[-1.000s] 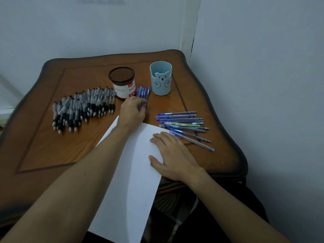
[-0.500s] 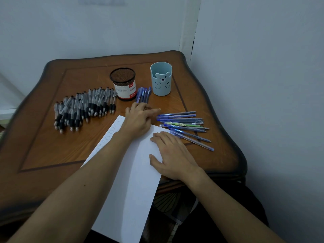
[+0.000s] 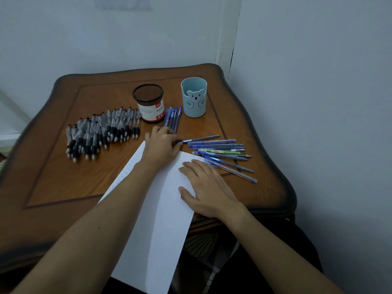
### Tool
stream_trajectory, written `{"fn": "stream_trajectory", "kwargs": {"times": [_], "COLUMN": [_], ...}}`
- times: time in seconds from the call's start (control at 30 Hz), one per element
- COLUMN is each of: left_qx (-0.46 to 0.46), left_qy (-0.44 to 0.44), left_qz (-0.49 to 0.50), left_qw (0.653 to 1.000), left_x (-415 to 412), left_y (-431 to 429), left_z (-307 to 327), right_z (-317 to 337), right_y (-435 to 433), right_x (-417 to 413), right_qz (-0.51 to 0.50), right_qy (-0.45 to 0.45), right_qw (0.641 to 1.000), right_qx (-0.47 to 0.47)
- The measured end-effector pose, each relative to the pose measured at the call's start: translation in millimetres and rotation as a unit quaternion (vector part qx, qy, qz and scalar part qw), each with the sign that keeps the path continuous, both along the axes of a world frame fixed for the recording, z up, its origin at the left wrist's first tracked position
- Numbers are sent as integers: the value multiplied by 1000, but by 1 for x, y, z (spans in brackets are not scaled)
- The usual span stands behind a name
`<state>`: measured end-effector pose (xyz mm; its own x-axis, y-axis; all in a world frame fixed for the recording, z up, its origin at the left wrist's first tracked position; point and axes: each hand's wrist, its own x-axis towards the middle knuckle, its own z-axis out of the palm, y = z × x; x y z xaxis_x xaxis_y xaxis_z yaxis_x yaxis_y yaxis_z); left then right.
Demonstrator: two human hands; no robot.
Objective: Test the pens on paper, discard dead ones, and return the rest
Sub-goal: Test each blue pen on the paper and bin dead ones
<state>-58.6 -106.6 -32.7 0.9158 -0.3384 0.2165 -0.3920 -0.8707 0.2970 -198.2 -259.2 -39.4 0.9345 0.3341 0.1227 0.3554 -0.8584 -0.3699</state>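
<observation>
A white paper sheet (image 3: 157,219) lies on the wooden table (image 3: 63,187) and hangs over its near edge, with small marks along its left side. My right hand (image 3: 207,187) rests flat on the sheet. My left hand (image 3: 162,145) is at the sheet's top corner, fingers curled on the end of a dark pen (image 3: 201,138), which points right along the top of the blue pen pile (image 3: 222,153). A few blue pens (image 3: 172,117) lie between the mesh cup (image 3: 148,105) and the blue bear cup (image 3: 194,98).
A large row of grey pens with black grips (image 3: 101,130) covers the table's left half. Walls close in behind and to the right of the table. Dark floor and fabric show below the near right edge.
My left hand has come back from the blue pens by the cups, moved right to the pile, and now grips a dark pen there. My right hand has stayed on the paper.
</observation>
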Motion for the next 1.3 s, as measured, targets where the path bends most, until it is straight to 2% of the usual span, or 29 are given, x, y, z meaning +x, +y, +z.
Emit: {"fn": "stream_trajectory", "kwargs": {"times": [0.07, 0.17, 0.23, 0.27, 0.33, 0.43, 0.53, 0.6, 0.67, 0.77, 0.83, 0.93, 1.0, 1.1, 1.13, 1.17, 1.23, 1.27, 1.3], "left_qx": [-40, -172, -294, -365, -519, -707, -801, -832, -831, -815, -812, -828, -813, -746, -738, -743, -767, -764, -743], "left_qy": [-12, -61, -64, -46, 13, 76, 126, 160, 190, 211, 209, 188, 173, 160, 162, 173, 203, 213, 216], "left_qz": [15, 53, 78, 100, 159, 193, 197, 187, 173, 160, 155, 124, 114, 146, 155, 156, 136, 123, 114], "left_qw": [999, 982, 951, 924, 840, 677, 550, 498, 493, 515, 523, 514, 545, 630, 636, 627, 594, 597, 624], "left_x": [0, -7, -14, -18, -26, -34, -37, -36, -36, -37, -38, -37, -34, -29, -27, -27, -26, -25, -24], "left_y": [0, 6, 12, 15, 16, 16, 22, 30, 37, 41, 42, 43, 43, 38, 37, 36, 36, 38, 39], "left_z": [2, 7, 14, 18, 26, 37, 39, 38, 39, 43, 46, 45, 44, 40, 40, 39, 34, 31, 27], "right_z": [0, 0, 0, 1, 1, 1, 0, 0, 1, 2, 3, 2, 2, 3, 3, 4, 4, 4, 4], "right_y": [0, -1, -1, -1, -2, -2, -2, -2, -1, -2, -2, -2, -2, -2, -2, -3, -3, -2, -2], "right_x": [0, 1, 1, 2, 2, 2, 2, 2, 2, 2, 2, 2, 2, 2, 2, 2, 3, 3, 3], "right_qz": [3, 7, 10, 12, 18, 25, 27, 24, 21, 21, 22, 22, 22, 26, 27, 28, 31, 32, 34], "right_qy": [6, 20, 22, 22, 21, 21, 21, 21, 21, 20, 18, 12, 14, 13, 14, 16, 23, 27, 31], "right_qw": [1000, 1000, 1000, 1000, 1000, 999, 999, 999, 1000, 1000, 1000, 1000, 1000, 1000, 1000, 999, 999, 999, 999], "right_qx": [0, 8, 11, 11, 10, 7, 3, 3, 2, 0, -1, -3, -3, -2, -1, -1, -3, -3, -4]}}
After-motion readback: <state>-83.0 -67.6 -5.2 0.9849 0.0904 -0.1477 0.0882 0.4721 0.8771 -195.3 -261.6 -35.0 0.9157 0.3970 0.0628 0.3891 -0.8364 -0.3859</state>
